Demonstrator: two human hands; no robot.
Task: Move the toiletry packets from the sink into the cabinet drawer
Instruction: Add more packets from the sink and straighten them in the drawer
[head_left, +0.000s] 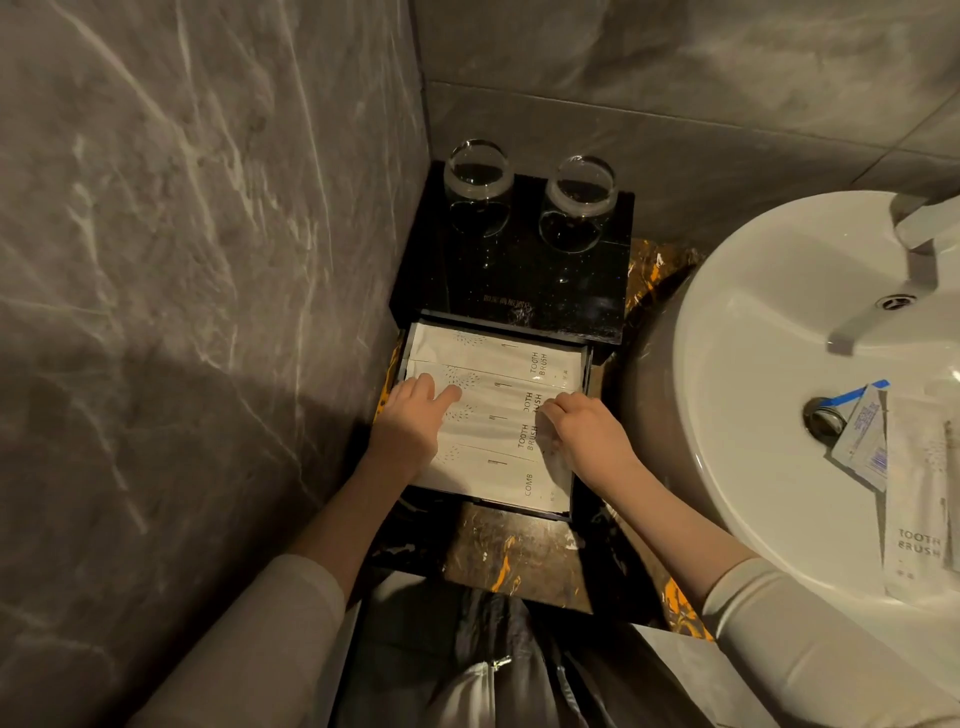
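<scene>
The black drawer (519, 512) is pulled out of a small black cabinet (519, 270) and holds several white packets (493, 353) laid side by side, marked TOOTH BRUSH, with a COMB packet (498, 478) nearest me. My left hand (410, 431) rests on the packets' left ends, index finger stretched out and pressing. My right hand (587, 436) presses bent fingertips on their right ends. In the white sink (769, 364) at the right lie a white TOOTH BRUSH packet (914, 509) and a small blue-edged sachet (862, 441) beside the drain.
Two clear glasses (478, 182) (576, 202) stand on top of the cabinet. A grey marble wall (208, 260) runs close along the drawer's left side. The tap (909, 260) hangs over the sink. The dark veined counter (519, 556) shows in front of the drawer.
</scene>
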